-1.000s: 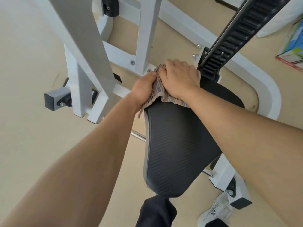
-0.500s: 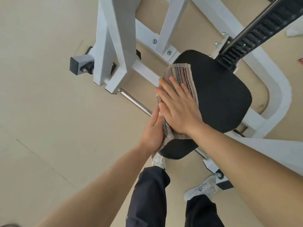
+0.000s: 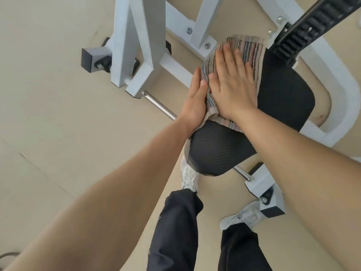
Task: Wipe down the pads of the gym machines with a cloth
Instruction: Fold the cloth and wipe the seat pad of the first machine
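Observation:
A black ribbed seat pad (image 3: 224,151) of a white gym machine lies below me. A striped cloth (image 3: 248,47) is spread over the pad's far left part. My right hand (image 3: 232,85) lies flat on the cloth with straight fingers, pressing it onto the pad. My left hand (image 3: 195,102) rests against the cloth's left edge at the side of the pad, fingers straight and together, thumb touching the cloth. The cloth's middle is hidden under my right hand.
The white steel frame (image 3: 136,55) stands to the left and behind the pad. A black toothed rail (image 3: 312,22) rises at the upper right. A chrome bar (image 3: 160,105) runs under the seat. My legs and white shoes (image 3: 188,177) stand on the beige floor.
A second ago both hands bunched the cloth at the pad's far end. The cloth was then spread flat, and both hands have slid it farther up the pad.

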{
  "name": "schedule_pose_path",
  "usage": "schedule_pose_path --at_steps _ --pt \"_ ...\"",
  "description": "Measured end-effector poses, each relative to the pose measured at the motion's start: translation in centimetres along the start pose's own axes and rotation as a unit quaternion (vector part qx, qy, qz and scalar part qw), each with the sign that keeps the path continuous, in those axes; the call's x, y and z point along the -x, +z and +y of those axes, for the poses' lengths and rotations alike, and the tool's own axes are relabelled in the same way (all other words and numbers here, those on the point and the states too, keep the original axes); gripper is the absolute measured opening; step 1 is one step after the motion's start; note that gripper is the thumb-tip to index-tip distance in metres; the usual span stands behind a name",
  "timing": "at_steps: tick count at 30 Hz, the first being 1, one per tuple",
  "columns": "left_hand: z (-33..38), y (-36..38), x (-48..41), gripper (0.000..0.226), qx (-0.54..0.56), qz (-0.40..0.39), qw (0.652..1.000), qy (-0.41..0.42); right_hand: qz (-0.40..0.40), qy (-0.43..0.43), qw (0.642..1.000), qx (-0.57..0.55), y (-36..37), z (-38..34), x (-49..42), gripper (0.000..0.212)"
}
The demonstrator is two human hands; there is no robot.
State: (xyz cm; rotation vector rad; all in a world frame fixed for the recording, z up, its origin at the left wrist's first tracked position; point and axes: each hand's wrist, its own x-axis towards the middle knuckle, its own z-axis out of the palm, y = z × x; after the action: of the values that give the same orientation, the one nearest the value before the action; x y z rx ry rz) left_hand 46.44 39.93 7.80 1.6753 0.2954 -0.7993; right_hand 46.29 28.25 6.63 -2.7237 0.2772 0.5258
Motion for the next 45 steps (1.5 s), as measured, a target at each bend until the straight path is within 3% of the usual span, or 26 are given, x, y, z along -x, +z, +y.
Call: schedule_pose_path --at_steps 5,7,10,14,19,22,25,28,33,36,38,40,43,45 --pt "-4.4 -0.7 6.6 0.052 0.077 -0.011 0.996 -0.049 -0.002 -0.022 1.000 0.009 1.3 -2.4 7.7 0.063" --pt "-5.9 -0.4 9.6 0.060 0.072 0.029 0.995 -0.056 0.002 -0.025 1.000 0.014 1.8 -3.0 10.4 0.063" --pt "-6.8 0.9 13.1 0.054 0.036 0.106 0.993 -0.036 -0.001 -0.045 0.999 0.022 2.3 -3.2 13.4 0.062" --pt "-6.0 1.3 12.9 0.049 0.020 0.136 0.990 -0.013 -0.016 -0.073 0.997 0.018 2.1 -2.2 12.6 0.062" --pt "-2.8 -0.2 5.7 0.051 -0.059 0.048 0.997 -0.011 -0.018 -0.077 0.997 0.014 1.3 -0.5 7.3 0.061" --pt "-1.0 -0.2 1.7 0.052 -0.041 -0.008 0.999 0.020 -0.012 -0.065 0.998 0.015 0.8 0.4 3.3 0.061" --pt "0.6 0.4 -2.3 0.053 -0.087 0.009 0.996 0.035 -0.012 -0.058 0.998 0.018 0.2 1.5 -0.7 0.060" --pt "2.3 0.8 -6.4 0.049 -0.182 0.025 0.982 0.046 -0.015 -0.057 0.998 0.012 -0.7 2.9 -4.2 0.059" --pt "5.3 1.5 -13.4 0.050 -0.311 -0.079 0.947 0.029 0.016 -0.009 1.000 0.002 -1.6 4.9 -7.9 0.053" --pt "7.0 3.6 -15.3 0.036 -0.409 -0.108 0.906 0.039 0.019 0.049 0.998 -0.021 -2.1 6.1 -8.2 0.042" --pt "7.7 4.8 -15.0 0.034 -0.485 -0.106 0.864 0.088 0.043 0.051 0.997 -0.028 -1.8 7.3 -7.2 0.043" --pt "7.3 5.5 -14.0 0.039 -0.572 -0.109 0.799 0.150 0.055 0.029 0.997 -0.040 -1.6 8.6 -5.5 0.050" --pt "6.1 7.2 -12.3 0.050 -0.697 -0.097 0.672 0.231 0.062 0.038 0.996 -0.048 -1.9 10.8 -2.5 0.060" --pt "5.6 9.0 -11.3 0.054 -0.722 -0.113 0.619 0.288 0.072 0.076 0.994 -0.033 -1.8 12.3 -0.5 0.062"
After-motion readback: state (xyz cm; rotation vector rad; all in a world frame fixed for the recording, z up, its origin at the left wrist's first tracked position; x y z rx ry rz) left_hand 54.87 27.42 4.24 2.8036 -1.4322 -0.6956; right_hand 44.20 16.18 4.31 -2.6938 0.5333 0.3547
